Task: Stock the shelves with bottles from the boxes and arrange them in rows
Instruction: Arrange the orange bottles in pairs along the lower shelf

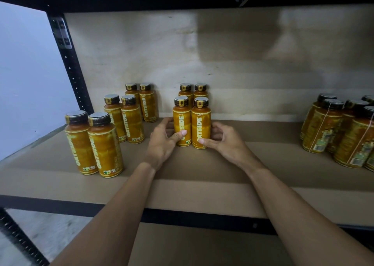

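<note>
Left hand (164, 142): curled round the left front bottle (182, 122), thumb laid on its label.
Right hand (224, 142): wrapped round the right front bottle (201, 124), thumb on the label low down.
Position: both bottles are stood upright and touching at mid-shelf (202, 174), just in front of the rear pair (193, 91) by the back wall.
Likely reason: a low grip from both sides is judged to steady the pair so it can be squared up as one row.
Surroundings: six bottles (113, 124) are lined up in pairs to the left. A wrapped pack (340, 130) lies well apart on the right.
Obstruction: none is seen near the held pair.
</note>
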